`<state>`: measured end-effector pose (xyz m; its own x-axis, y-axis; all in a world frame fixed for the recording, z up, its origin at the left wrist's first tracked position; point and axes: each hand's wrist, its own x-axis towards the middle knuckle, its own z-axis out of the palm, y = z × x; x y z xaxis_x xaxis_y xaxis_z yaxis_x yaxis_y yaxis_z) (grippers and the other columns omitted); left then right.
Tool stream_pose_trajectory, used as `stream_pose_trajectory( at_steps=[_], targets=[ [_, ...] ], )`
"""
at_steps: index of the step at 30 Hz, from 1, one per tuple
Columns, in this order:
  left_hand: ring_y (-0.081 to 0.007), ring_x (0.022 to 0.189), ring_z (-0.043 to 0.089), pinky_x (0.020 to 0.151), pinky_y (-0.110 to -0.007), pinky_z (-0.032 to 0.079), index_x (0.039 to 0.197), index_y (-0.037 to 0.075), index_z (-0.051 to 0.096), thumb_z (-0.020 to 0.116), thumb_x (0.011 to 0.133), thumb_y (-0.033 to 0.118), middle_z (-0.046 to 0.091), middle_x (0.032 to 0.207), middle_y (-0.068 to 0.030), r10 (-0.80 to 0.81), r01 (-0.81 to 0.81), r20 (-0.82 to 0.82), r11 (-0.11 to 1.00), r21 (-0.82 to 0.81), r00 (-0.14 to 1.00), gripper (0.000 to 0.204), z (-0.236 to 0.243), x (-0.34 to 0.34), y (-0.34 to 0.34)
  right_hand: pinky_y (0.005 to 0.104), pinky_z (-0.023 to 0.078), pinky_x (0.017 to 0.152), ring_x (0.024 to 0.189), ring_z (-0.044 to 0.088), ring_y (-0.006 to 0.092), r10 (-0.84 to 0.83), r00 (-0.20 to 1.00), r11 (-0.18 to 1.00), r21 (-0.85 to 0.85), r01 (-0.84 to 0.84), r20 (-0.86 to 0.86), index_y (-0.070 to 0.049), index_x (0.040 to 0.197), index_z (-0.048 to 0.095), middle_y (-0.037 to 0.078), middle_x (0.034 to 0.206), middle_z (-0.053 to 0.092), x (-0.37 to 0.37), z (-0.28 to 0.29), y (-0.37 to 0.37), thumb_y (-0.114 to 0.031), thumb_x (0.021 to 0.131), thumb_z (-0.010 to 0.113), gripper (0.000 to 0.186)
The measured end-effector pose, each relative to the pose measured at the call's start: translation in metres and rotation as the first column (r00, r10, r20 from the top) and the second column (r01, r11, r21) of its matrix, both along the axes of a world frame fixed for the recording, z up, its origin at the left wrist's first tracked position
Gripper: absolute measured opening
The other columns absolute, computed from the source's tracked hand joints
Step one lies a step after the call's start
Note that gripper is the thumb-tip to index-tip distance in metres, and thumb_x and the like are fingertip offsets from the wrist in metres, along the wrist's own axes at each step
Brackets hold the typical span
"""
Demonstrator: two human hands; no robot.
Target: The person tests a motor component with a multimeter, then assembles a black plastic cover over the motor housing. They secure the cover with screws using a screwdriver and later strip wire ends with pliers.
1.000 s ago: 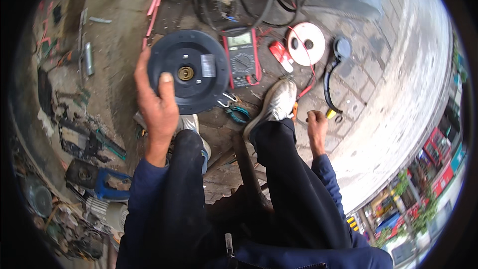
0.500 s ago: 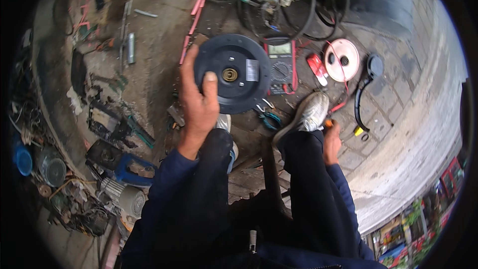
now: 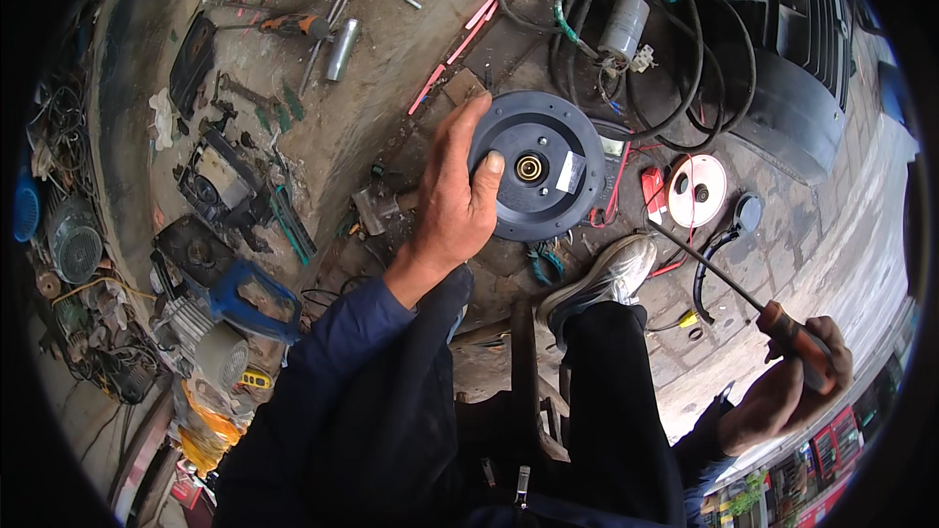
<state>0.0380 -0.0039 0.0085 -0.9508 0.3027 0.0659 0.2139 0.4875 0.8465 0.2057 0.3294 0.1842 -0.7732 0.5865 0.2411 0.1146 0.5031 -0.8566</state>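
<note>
My left hand grips the left rim of a round black plastic disc, its thumb laid over the face and its fingers behind the edge. A brass-coloured ring sits at the disc's centre, and a pale label is stuck beside it. Out to the right, my right hand is closed around the orange and black handle of a screwdriver. Its long dark shaft points up and left, toward a white round piece. Partly covered by the disc is a red-edged multimeter.
Coiled black cable and a grey cylinder lie beyond the disc. A large dark ribbed housing stands at the far right. At left are a blue-handled tool, another screwdriver and a hammer. My shoe is close below the disc.
My right hand has risen from beside my shoe and swung right, the screwdriver now in plain sight. The disc, still in my left hand, appears further right and slightly lower as the view shifted.
</note>
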Motion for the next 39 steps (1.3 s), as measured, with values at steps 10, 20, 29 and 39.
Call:
stream_pose_trajectory(
  at_steps=[10,20,29,39],
  targets=[
    [-0.0411,0.143,0.057,0.120,-0.048,0.045,0.158,-0.004,0.049,0.060,0.111,0.016,0.057,0.154,-0.0253,-0.004,0.004,-0.016,1.000,0.016,1.000,0.052,0.000,0.001,-0.001,0.0389,0.060,0.085,0.101,0.068,0.0268,0.311,0.950,0.948,-0.077,-0.309,0.022,-0.018,0.135,0.053,0.024,0.118,0.063,-0.056,-0.003,-0.069,-0.020,0.097,0.085,0.050],
    [-0.0418,0.142,0.057,0.119,-0.049,0.047,0.158,-0.002,0.050,0.061,0.110,0.013,0.057,0.154,-0.0244,0.003,-0.003,-0.022,1.000,0.008,1.000,0.051,0.002,0.001,0.002,0.0399,0.057,0.088,0.103,0.065,0.0268,0.318,0.948,0.947,-0.061,-0.316,0.029,-0.017,0.132,0.052,0.024,0.118,0.065,-0.065,-0.014,-0.068,-0.022,0.097,0.086,0.050],
    [-0.0414,0.143,0.056,0.119,-0.049,0.047,0.159,-0.002,0.049,0.060,0.110,0.012,0.056,0.155,-0.0240,-0.004,0.004,-0.023,1.000,0.011,1.000,0.052,0.002,0.001,0.001,0.0401,0.056,0.090,0.104,0.064,0.0270,0.307,0.951,0.949,-0.087,-0.304,0.023,-0.017,0.131,0.050,0.025,0.118,0.064,-0.065,-0.017,-0.069,-0.023,0.096,0.087,0.051],
    [-0.0419,0.142,0.057,0.119,-0.049,0.047,0.158,-0.002,0.049,0.061,0.109,0.010,0.057,0.154,-0.0241,0.004,-0.003,-0.021,1.000,0.022,1.000,0.052,0.002,0.001,0.001,0.0407,0.059,0.080,0.092,0.068,0.0291,0.441,0.887,0.896,-0.001,-0.445,0.140,-0.016,0.118,0.057,0.023,0.113,0.066,-0.083,0.001,-0.076,-0.018,0.093,0.089,0.041]
  ],
)
